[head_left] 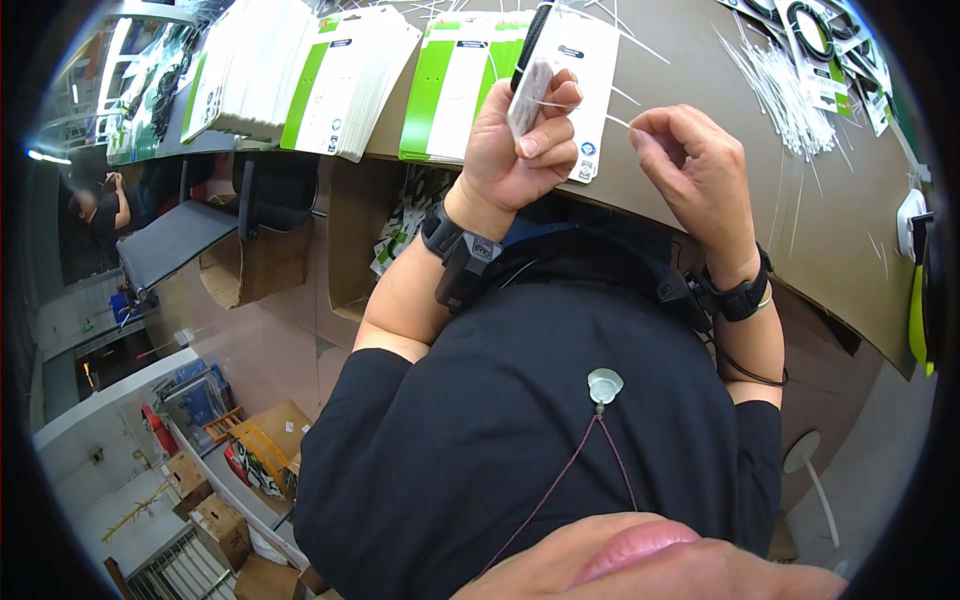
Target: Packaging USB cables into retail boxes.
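Observation:
My left hand (520, 150) is closed around a white packaging card (526, 108), tilted nearly edge-on above the front of the table. A black cable (531, 45) lies against the card's upper part, and a thin white cable tie (552, 104) crosses by my fingers. To the right, my right hand (700, 165) has thumb and forefinger pinched together at the end of a thin white strip (618, 121) that looks like another cable tie. Behind the left hand, white and green cards (597, 60) lie on the table.
Stacks of green and white cards (425, 90) line the table's front edge at left. Loose white cable ties (790, 100) lie at right, near carded black cables (812, 30). A black chair (185, 238) and open cardboard box (270, 262) stand left; another person (100, 215) is beyond.

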A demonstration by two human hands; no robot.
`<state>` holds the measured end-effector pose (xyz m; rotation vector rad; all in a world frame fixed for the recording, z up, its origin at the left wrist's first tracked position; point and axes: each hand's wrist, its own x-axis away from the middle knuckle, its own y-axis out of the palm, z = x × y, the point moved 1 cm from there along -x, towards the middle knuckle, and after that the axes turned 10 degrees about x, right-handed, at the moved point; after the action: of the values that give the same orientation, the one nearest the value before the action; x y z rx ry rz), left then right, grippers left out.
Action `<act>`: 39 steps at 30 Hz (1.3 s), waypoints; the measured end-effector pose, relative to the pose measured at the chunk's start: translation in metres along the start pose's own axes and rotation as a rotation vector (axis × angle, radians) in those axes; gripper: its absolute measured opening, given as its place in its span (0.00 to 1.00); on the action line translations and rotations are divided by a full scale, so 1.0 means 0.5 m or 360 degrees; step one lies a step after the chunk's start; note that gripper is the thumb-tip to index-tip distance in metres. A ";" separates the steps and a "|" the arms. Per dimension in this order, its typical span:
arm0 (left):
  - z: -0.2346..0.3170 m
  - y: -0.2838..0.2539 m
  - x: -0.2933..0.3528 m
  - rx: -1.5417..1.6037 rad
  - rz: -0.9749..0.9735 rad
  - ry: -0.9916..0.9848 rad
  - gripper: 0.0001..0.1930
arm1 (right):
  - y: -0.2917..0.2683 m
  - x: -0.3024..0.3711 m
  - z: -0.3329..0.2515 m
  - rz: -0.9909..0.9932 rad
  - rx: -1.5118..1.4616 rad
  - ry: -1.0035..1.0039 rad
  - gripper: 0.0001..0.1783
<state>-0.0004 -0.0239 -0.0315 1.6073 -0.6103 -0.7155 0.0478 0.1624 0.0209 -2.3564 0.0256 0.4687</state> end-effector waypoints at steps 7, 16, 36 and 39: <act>-0.019 0.000 -0.013 -0.0266 -0.0106 -0.0104 0.20 | 0.019 -0.014 -0.001 0.0115 -0.0105 -0.0194 0.04; -0.030 0.063 -0.023 -0.1451 0.0287 0.0863 0.15 | 0.000 -0.024 -0.015 0.0614 0.0272 -0.0729 0.09; -0.028 0.043 -0.020 -0.2881 -0.0108 0.1710 0.17 | 0.022 -0.025 -0.020 -0.0353 -0.1821 0.0695 0.04; -0.027 0.039 -0.017 -0.2933 -0.0137 0.1733 0.18 | 0.023 -0.024 -0.020 -0.0369 -0.1775 0.0736 0.04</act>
<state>0.0040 -0.0118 -0.0099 0.0576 0.8183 -0.1199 0.0380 0.1458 0.0239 -3.4410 -0.3808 -0.2951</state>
